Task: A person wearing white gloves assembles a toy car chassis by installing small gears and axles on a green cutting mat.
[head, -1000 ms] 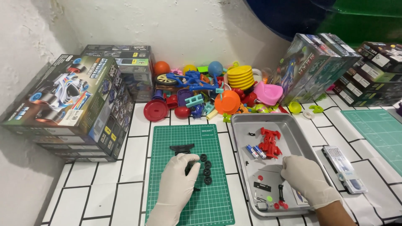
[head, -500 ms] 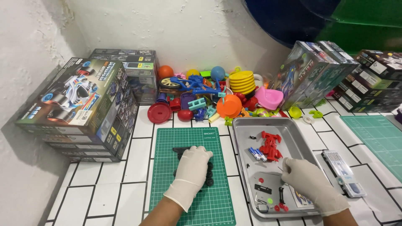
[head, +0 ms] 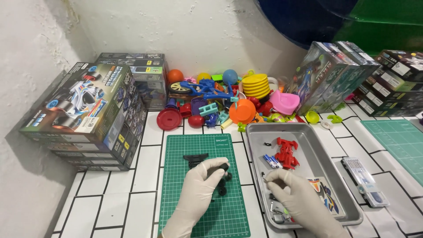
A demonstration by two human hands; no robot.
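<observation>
2 gloved hands work low in the view, over a white tiled counter [head: 145, 176].

- Stacked model-kit boxes [head: 88, 114] stand well to the left of the left hand, their lids printed with race cars; more such boxes [head: 352, 79] lean against the wall far beyond the right hand.
- A heap of colourful plastic toys [head: 224, 99] lies beyond both hands, against the wall, with a red disc [head: 169, 119] and an orange bowl [head: 242, 111] at its near edge.
- A green cutting mat [head: 189, 145] lies under the left hand; a second mat [head: 403, 141] lies well to the right of the right hand.
- A metal tray [head: 317, 145] sits under the right hand, just beside the first mat.
- The left hand [head: 198, 187] is curled, thumb and fingers pinching a small black wheel [head: 224, 166] above the mat.
- The right hand [head: 291, 194] rests inside the tray with its fingers bent together over small parts; I cannot tell whether it grips any.
- A clear flat case [head: 365, 181] lies on the tiles right of the right hand.
- A red car chassis [head: 286, 152] lies in the tray just beyond the right hand.
- A black frame piece [head: 194, 158] lies on the mat just beyond the left hand.
- More black wheels [head: 222, 187] lie on the mat, just right of the left hand's fingers.
- A blue-and-white small part [head: 272, 161] lies left of the chassis.
</observation>
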